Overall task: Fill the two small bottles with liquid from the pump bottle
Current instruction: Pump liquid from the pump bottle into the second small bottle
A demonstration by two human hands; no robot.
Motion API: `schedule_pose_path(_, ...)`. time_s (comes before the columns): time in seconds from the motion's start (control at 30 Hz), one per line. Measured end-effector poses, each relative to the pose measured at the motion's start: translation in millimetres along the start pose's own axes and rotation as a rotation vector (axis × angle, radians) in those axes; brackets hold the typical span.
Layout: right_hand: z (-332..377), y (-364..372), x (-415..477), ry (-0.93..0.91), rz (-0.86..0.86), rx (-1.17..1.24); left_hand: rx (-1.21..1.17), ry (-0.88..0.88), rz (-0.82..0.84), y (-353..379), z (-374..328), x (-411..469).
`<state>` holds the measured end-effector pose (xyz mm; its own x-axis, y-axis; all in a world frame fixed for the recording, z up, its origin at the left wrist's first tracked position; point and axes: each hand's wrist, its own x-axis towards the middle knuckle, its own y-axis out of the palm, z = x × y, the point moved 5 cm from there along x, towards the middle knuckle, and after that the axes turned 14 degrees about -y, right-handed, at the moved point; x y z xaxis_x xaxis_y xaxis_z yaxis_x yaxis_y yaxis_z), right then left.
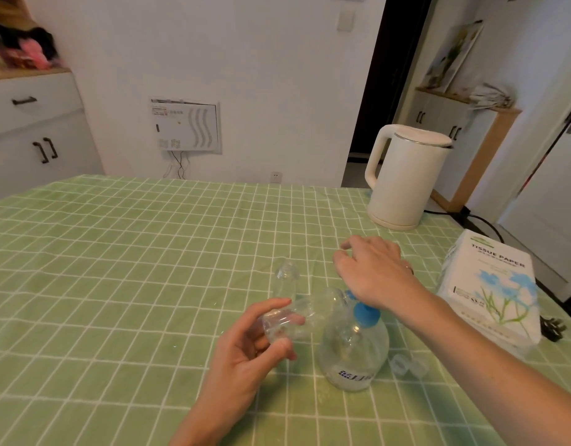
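Note:
A clear pump bottle (353, 352) with a blue pump top stands on the green checked tablecloth. My left hand (245, 346) grips a small clear bottle (297, 320), tilted on its side with its mouth toward the blue pump. A second small clear bottle (287, 278) stands upright just behind it. My right hand (371, 268) hovers above and behind the pump with its fingers loosely spread and holds nothing; its wrist covers part of the pump head. A small clear cap (401, 365) lies to the right of the pump bottle.
A cream electric kettle (403, 175) stands at the table's far right, its black cord trailing off the edge. A white tissue-paper pack (490, 284) lies at the right edge. The green tablecloth (116, 268) stretches bare to the left.

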<state>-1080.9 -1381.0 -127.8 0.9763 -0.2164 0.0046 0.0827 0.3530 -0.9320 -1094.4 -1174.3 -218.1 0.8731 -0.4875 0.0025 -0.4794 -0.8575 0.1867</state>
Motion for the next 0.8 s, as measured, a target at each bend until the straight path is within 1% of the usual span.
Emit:
schedule_pose_path(0.2,-4.9,9.5,0.1,0.018,0.053,0.052,0.029,-0.011,-0.009,-0.8,3.5,1.7)
schedule_pose_path(0.4,-1.1,4.3,-2.3,0.022,0.021,0.058,0.043,-0.007,-0.030,-2.9,3.7,1.5)
schedule_pose_path(0.5,-0.6,-0.1,-0.8,0.003,0.000,0.020,0.039,-0.003,-0.030,-1.1,3.6,0.2)
schedule_pose_path(0.7,-2.5,8.3,-0.8,0.023,0.042,0.079,0.053,-0.017,-0.026,-1.8,4.3,1.2)
schedule_pose_path(0.8,-2.7,9.3,-1.7,0.031,0.034,0.079,0.031,-0.028,-0.024,-2.5,3.7,-0.1)
